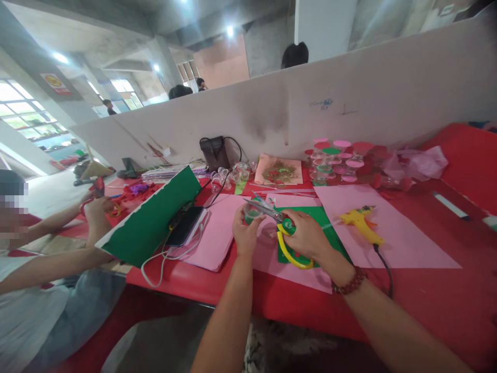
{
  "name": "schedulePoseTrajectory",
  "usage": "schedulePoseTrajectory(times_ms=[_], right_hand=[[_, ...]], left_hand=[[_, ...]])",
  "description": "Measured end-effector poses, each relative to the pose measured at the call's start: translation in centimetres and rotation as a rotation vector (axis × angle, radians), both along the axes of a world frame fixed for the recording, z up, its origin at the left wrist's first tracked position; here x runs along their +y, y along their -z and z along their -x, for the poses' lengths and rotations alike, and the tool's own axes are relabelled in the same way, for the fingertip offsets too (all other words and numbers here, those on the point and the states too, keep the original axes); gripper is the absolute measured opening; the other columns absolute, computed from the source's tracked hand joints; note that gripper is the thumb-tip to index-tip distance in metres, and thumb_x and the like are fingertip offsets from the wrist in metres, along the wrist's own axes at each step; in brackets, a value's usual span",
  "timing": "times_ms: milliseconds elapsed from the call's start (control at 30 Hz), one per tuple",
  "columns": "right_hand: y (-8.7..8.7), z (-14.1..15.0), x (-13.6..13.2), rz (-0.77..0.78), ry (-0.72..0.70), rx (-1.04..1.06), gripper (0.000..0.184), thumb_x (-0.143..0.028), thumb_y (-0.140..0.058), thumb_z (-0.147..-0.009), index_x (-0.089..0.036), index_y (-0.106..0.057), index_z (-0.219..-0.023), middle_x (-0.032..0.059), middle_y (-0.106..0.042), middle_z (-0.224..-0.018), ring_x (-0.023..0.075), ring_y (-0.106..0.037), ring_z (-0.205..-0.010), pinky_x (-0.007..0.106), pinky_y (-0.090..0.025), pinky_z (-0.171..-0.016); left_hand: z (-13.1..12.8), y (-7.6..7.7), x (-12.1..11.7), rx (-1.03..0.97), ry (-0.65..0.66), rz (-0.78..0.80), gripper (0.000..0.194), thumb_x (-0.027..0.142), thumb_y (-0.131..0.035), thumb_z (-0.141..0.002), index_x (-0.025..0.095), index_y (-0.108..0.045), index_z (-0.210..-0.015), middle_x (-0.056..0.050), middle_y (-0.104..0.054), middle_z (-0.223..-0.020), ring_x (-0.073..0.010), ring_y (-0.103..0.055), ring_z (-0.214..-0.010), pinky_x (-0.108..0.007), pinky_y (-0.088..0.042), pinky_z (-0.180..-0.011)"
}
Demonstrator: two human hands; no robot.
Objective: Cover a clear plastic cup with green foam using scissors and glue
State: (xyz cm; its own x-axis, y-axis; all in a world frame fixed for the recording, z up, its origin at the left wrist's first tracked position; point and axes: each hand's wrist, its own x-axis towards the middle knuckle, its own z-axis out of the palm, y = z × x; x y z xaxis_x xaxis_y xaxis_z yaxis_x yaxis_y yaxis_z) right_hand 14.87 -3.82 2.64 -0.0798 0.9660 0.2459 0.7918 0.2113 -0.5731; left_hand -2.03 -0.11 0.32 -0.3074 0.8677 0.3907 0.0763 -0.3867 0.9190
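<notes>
My right hand [306, 235] is closed around the yellow and green handles of a pair of scissors [288, 247]. Their metal blades point up and left toward my left hand [246, 232]. That hand grips a small clear plastic cup [252, 213] with a green round piece at it, right by the blades. Whether the blades touch the cup I cannot tell. Beneath both hands lie a green sheet [330, 228] and pink paper [267, 261]. Another clear cup [267, 231] appears to rest on the paper beside my left hand.
A yellow glue gun [361, 224] lies on pink paper to the right. Clear cups with coloured discs [341, 160] are stacked at the back. Left are a phone [186, 226] with a white cable and a tilted green board [155, 223]. A co-worker's arm [58, 264] reaches in further left.
</notes>
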Motion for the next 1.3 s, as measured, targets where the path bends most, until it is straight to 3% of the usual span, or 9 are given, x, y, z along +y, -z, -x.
schedulePoseTrajectory(times_ms=[233,433,833,1133,1300], right_hand=[[-0.4,-0.1,0.0,0.032,-0.033,0.011,0.047,-0.051,-0.067,-0.080,-0.026,-0.064,-0.120,0.0072,-0.069,-0.098,0.0247,-0.066,-0.089,0.032,-0.046,-0.077],[-0.7,-0.3,-0.3,0.104,0.013,-0.070,0.053,-0.052,-0.066,-0.080,-0.029,-0.058,-0.127,0.0090,-0.067,-0.115,0.0290,-0.066,-0.098,0.032,-0.044,-0.070],[-0.8,0.0,-0.5,0.044,0.000,-0.049,0.049,-0.050,-0.067,-0.079,-0.027,-0.059,-0.121,0.0086,-0.066,-0.114,0.0265,-0.064,-0.103,0.033,-0.046,-0.080],[-0.5,-0.1,-0.1,0.054,-0.067,0.012,0.043,-0.044,-0.068,-0.080,-0.027,-0.063,-0.120,0.0063,-0.071,-0.106,0.0238,-0.066,-0.098,0.030,-0.046,-0.079],[-0.8,0.0,-0.4,0.051,-0.028,-0.036,0.046,-0.046,-0.068,-0.080,-0.028,-0.062,-0.122,0.0058,-0.071,-0.108,0.0243,-0.066,-0.099,0.030,-0.046,-0.078]], left_hand=[[0.0,0.3,0.1,-0.050,0.013,0.013,0.050,0.025,-0.078,-0.065,0.018,-0.064,-0.112,-0.007,-0.070,-0.113,-0.0210,-0.066,-0.105,-0.035,-0.050,-0.095],[0.0,0.3,0.1,-0.007,-0.011,-0.012,0.047,0.025,-0.078,-0.065,0.018,-0.064,-0.110,-0.006,-0.070,-0.109,-0.0197,-0.065,-0.101,-0.033,-0.050,-0.093],[-0.2,-0.3,-0.3,0.035,-0.030,-0.024,0.044,0.025,-0.077,-0.066,0.019,-0.065,-0.108,-0.004,-0.070,-0.107,-0.0197,-0.064,-0.102,-0.033,-0.049,-0.094],[0.1,0.7,0.3,0.007,-0.040,-0.043,0.048,0.027,-0.079,-0.066,0.019,-0.065,-0.111,-0.006,-0.069,-0.110,-0.0212,-0.063,-0.105,-0.035,-0.048,-0.096],[0.1,0.7,0.3,0.055,-0.064,0.004,0.048,0.028,-0.080,-0.066,0.020,-0.067,-0.111,-0.007,-0.070,-0.110,-0.0220,-0.064,-0.105,-0.037,-0.048,-0.097]])
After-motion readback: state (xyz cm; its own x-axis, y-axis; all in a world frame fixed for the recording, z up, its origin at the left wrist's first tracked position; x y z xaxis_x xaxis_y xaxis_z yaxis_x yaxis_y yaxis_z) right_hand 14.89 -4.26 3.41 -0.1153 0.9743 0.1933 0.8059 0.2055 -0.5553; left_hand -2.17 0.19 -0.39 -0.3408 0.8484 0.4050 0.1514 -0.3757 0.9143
